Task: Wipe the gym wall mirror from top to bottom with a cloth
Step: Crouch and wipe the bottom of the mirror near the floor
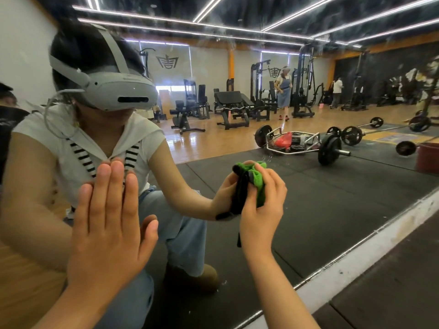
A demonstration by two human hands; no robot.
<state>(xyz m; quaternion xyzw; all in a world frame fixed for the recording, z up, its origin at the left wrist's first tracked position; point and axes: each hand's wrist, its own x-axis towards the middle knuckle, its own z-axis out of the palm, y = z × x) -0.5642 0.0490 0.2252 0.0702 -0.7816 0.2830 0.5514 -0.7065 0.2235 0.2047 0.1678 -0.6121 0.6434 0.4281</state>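
**— Where are you with it?**

— Crouched low at the mirror (332,198). My right hand (263,210) is clamped on the cloth (257,184), a green and black wad that looks pressed to the glass low on the pane, near the white strip (356,264) along the bottom. My left hand (107,224) lies flat on the glass, fingers straight and together, holding nothing. The two hands are well apart.

**— So what could spoil it from here?**

— The left palm, first. Bare skin on glass should leave a print, and if I lift it off without wiping that patch, I'd expect a smudge right at chest height.

**— And the cloth?**

— It's balled up, so only a small face meets the mirror. I think narrow passes like that would leave unwiped bands between strokes. A black end hangs loose below my fist and could drag a smear across the glass.

**— Anything higher up?**

— Hazy streaks (320,36) show across the top, over the reflected ceiling lights. If I finish down here and stop, that part stays dull. There are also small specks (268,159) just above the cloth. They may be droplets, though I can't tell for sure. If they are, they could run or dry into spots.

**— And you yourself?**

— I'm leaning on that flat hand. If the glass is damp, it might slide and tip me forward into the pane.
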